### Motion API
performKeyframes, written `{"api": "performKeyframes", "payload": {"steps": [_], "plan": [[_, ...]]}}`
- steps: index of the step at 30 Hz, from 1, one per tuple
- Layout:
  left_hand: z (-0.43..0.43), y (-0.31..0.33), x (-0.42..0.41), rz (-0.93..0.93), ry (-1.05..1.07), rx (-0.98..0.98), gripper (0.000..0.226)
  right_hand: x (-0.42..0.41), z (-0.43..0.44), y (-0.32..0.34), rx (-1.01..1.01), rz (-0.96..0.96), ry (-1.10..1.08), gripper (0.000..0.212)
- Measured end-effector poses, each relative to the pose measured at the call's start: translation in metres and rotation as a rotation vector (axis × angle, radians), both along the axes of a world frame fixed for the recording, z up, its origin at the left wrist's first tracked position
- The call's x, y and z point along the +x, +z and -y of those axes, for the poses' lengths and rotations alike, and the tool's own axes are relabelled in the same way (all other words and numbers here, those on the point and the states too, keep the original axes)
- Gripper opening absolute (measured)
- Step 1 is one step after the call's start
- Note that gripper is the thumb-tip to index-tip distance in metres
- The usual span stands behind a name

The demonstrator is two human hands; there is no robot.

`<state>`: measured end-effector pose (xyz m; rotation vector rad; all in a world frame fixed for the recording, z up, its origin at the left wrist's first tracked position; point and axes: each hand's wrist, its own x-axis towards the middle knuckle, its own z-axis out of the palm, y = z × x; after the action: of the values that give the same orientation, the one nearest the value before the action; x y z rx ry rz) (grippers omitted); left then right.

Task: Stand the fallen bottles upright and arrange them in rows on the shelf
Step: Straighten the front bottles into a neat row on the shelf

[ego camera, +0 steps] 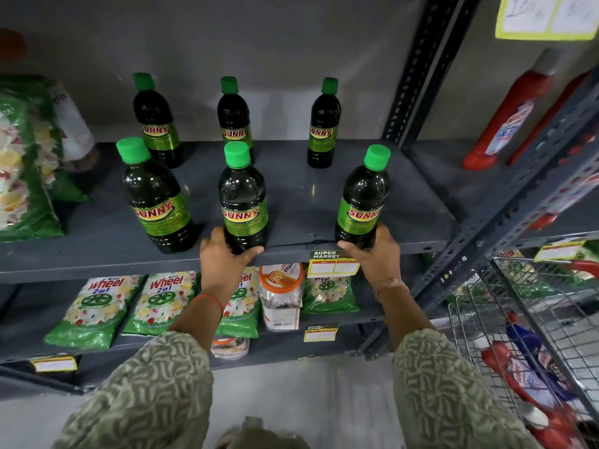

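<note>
Several dark SUNNY bottles with green caps stand upright on the grey shelf [304, 196] in two rows. The back row has a left bottle [157, 121], a middle bottle [234, 118] and a right bottle [324, 124]. In the front row, the left bottle [155, 199] stands free. My left hand [223, 257] grips the base of the front middle bottle [243, 199]. My right hand [377, 254] grips the base of the front right bottle [363, 199], near the shelf's front edge.
Green detergent packs [26, 163] crowd the shelf's left end. Below lie Wheel packets [97, 306] and a plastic jar [281, 296]. A slotted metal upright [418, 76] bounds the shelf on the right. Red bottles [509, 115] stand on the neighbouring rack, above a wire basket [531, 335].
</note>
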<state>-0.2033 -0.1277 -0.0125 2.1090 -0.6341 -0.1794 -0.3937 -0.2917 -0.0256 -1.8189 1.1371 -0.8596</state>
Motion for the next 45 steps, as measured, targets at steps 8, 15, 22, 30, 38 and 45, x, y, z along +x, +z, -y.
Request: {"api": "performKeyframes", "payload": {"steps": [8,15,22,30,38,45], "plan": [[0.004,0.001,-0.006,0.011,0.011,-0.004,0.060,-0.001,0.004,-0.007,0.015,0.020,0.011,0.061],[0.004,-0.002,-0.005,0.004,0.006,-0.016,0.064,0.000,0.004,-0.005,0.002,0.018,0.014,0.059],[-0.024,-0.005,-0.006,-0.013,0.014,-0.180,0.073,-0.002,-0.042,-0.008,-0.038,0.141,-0.144,0.101],[-0.069,-0.007,0.055,0.045,0.271,-0.183,0.107,0.090,-0.090,0.011,0.123,0.025,0.279,0.099],[-0.076,-0.002,0.079,0.053,0.189,-0.148,0.055,0.125,-0.083,0.001,0.051,-0.027,0.196,0.060],[-0.103,-0.004,0.107,0.033,0.199,-0.198,0.053,0.134,-0.090,0.000,-0.015,-0.075,0.227,0.057]]}}
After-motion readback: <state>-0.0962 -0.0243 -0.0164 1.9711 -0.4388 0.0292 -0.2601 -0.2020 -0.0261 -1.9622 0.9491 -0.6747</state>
